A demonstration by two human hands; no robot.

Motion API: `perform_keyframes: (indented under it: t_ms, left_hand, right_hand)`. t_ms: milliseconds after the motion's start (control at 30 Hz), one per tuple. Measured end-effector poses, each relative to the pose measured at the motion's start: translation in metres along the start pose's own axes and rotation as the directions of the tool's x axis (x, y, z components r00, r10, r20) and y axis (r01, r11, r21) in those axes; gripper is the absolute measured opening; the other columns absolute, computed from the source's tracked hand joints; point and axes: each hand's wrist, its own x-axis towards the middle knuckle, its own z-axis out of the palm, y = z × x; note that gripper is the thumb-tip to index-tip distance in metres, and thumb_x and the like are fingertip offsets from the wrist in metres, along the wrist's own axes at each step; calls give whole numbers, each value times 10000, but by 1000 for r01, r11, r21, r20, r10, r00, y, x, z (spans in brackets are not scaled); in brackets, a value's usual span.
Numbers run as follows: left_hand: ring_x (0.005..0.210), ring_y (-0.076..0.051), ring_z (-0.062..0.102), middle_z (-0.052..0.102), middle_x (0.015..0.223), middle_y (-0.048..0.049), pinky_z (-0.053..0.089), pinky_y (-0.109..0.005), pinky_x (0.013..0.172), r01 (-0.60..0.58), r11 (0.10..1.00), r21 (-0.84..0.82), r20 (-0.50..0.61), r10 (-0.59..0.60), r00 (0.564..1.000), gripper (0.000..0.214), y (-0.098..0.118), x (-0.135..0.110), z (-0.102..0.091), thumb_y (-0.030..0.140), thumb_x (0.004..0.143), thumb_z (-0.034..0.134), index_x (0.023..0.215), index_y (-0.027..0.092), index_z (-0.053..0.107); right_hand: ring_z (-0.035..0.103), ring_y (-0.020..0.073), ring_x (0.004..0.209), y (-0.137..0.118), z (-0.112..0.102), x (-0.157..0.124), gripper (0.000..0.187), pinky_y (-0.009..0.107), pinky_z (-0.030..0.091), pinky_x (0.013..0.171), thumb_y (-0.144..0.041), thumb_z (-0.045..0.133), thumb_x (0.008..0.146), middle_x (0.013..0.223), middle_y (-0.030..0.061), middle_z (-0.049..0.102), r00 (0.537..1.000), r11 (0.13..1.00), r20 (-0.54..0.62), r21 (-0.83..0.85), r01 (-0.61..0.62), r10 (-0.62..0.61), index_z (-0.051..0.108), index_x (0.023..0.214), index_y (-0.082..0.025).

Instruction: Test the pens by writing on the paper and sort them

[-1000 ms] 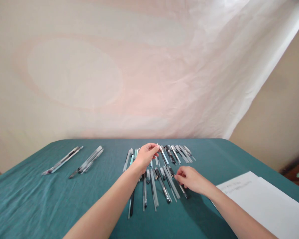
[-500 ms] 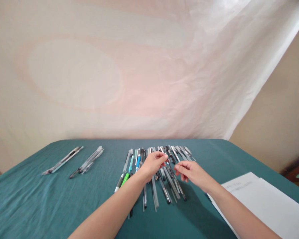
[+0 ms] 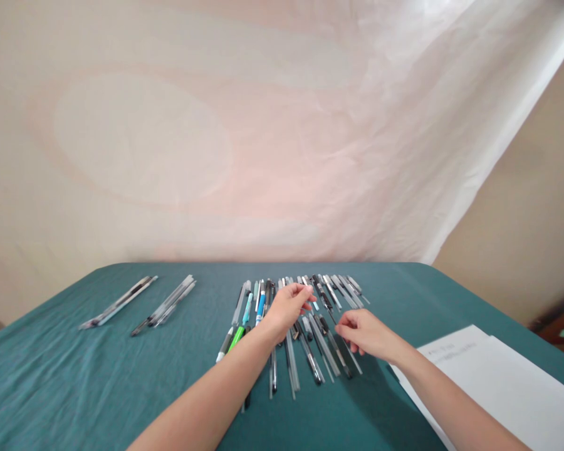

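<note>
Left hand (image 3: 286, 311) is sitting over the pens (image 3: 311, 364) mid-desk (image 3: 390, 288), fingertips close together, can't tell if they're gripping anything. Right hand (image 3: 364, 332) is touching a thin stick (image 3: 354, 358) at the front row's right end, can't tell if those fingers are clamping it. Two bunches (image 3: 168, 302) are lying off left, paper (image 3: 502, 388) is lying right.

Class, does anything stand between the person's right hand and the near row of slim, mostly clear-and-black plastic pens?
Nothing visible does: the right hand, apparently pinching a thin, translucent rod, is already at the right end of the near row of slim, mostly clear-and-black plastic pens.
</note>
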Motion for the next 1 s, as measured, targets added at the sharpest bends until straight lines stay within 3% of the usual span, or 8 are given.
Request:
perform_keyframes:
  t_ms: [200, 433, 500, 567, 633, 700, 833, 1000]
  left_hand:
    - [582, -74, 521, 635, 785, -39, 363, -195, 533, 5, 998, -67, 1, -5, 1000, 311, 10, 6, -14, 444, 731, 540, 825, 149, 572]
    - [589, -68, 537, 638, 781, -37, 391, -190, 566, -36, 993, -113, -45, 31, 999, 330, 28, 10, -35, 460, 739, 529, 850, 154, 581]
    - [603, -78, 554, 648, 809, -55, 407, -198, 575, -62, 997, -50, -70, 59, 996, 367, 32, 13, -45, 482, 760, 480, 879, 148, 576]
    - [636, -97, 581, 660, 846, -70, 425, -213, 586, -99, 980, 173, -88, 115, 989, 411, 35, 16, -57, 496, 795, 395, 917, 147, 574]
    - [685, -122, 602, 672, 848, -69, 439, -229, 614, -120, 879, 461, -94, 183, 979, 415, 34, 19, -70, 476, 808, 358, 919, 150, 589]
    - [748, -150, 606, 675, 837, -61, 438, -244, 663, -101, 771, 628, -124, 227, 966, 343, 32, 23, -85, 427, 779, 423, 873, 157, 613]
    - [856, -193, 582, 665, 882, -59, 410, -273, 753, 45, 641, 766, -271, 259, 927, 234, 23, 30, -124, 349, 718, 515, 827, 179, 634]
    - [952, -280, 555, 649, 961, -108, 382, -378, 822, 348, 474, 809, -486, 205, 850, 251, 11, 29, -178, 347, 678, 572, 861, 192, 645]
  right_hand:
    - [504, 79, 360, 15, 5, 9, 205, 154, 350, 303, -323, 516, 743, 520, 1, 576, 997, 995, 29, -72, -73, 75, 555, 648, -146]
    - [504, 87, 366, 18, 5, 9, 318, 157, 323, 305, -411, 441, 791, 542, 13, 586, 999, 995, 33, -91, -31, 34, 528, 620, -157]
    - [504, 93, 366, 19, 6, 10, 337, 170, 326, 322, -424, 435, 795, 533, 13, 583, 1000, 995, 2, -104, -8, 8, 535, 618, -155]
    - [503, 101, 375, 20, 7, 12, 366, 190, 343, 356, -448, 423, 803, 518, 7, 570, 996, 993, -77, -108, 44, -53, 544, 621, -155]
    - [501, 108, 402, 21, 9, 14, 396, 206, 362, 404, -474, 400, 816, 508, -4, 546, 970, 988, -199, -96, 120, -137, 550, 626, -159]
    - [494, 115, 435, 21, 12, 15, 422, 216, 360, 440, -491, 379, 825, 495, -14, 516, 925, 979, -321, -91, 185, -204, 553, 621, -166]
    - [467, 125, 457, 21, 16, 13, 448, 230, 336, 467, -509, 367, 828, 471, -20, 476, 868, 974, -444, -69, 215, -223, 559, 602, -174]
    - [451, 129, 464, 16, 21, 7, 441, 235, 329, 483, -511, 366, 830, 478, -19, 462, 867, 973, -447, -42, 227, -222, 553, 608, -179]
